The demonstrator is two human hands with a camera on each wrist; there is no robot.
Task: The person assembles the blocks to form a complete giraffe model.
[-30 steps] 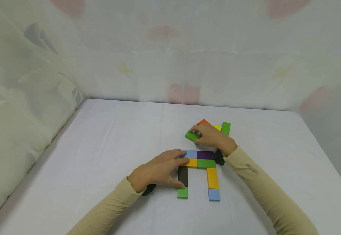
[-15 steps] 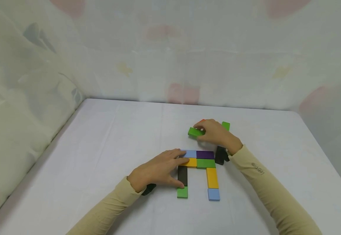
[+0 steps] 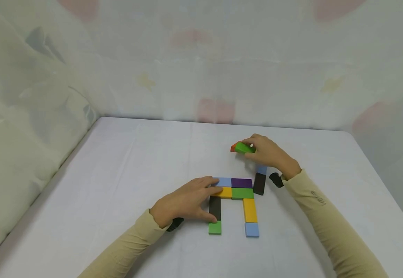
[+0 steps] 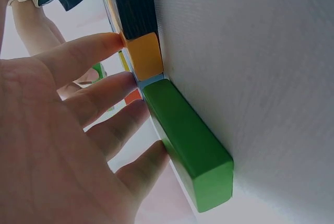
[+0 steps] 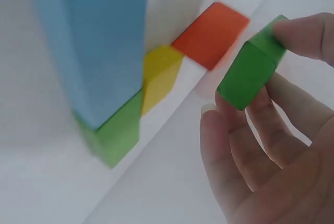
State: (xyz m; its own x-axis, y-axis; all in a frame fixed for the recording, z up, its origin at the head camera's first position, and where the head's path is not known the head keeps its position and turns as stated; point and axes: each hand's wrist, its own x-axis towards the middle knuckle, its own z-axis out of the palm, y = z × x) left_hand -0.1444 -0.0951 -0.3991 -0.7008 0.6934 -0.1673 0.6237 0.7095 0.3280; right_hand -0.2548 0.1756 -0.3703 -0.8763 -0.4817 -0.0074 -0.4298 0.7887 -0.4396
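Note:
My right hand (image 3: 269,152) pinches a green wooden block (image 3: 244,148) between thumb and fingers, raised over the back of the layout. Close behind that block lies an orange-red block (image 5: 211,35), with a yellow block (image 5: 162,78) beside it in the right wrist view. My left hand (image 3: 187,202) rests with fingers spread along the left side of the flat block figure. Its fingertips touch a yellow-orange block (image 4: 146,57) and a long green block (image 4: 185,140), which the hand hides in the head view. The thumb reaches a dark block (image 3: 215,208).
Purple (image 3: 241,183) and green (image 3: 242,193) blocks form the figure's right upper part. Below them stand a yellow block (image 3: 250,210) and a light blue block (image 3: 251,229). A dark block (image 3: 259,183) slants upward at right, joined to a blue block (image 3: 262,170). White cloth (image 3: 135,154) covers the table.
My right hand has carried the green block back and to the right, up to the orange-red block. The slanted dark and blue blocks are now uncovered. My left hand has stayed in place.

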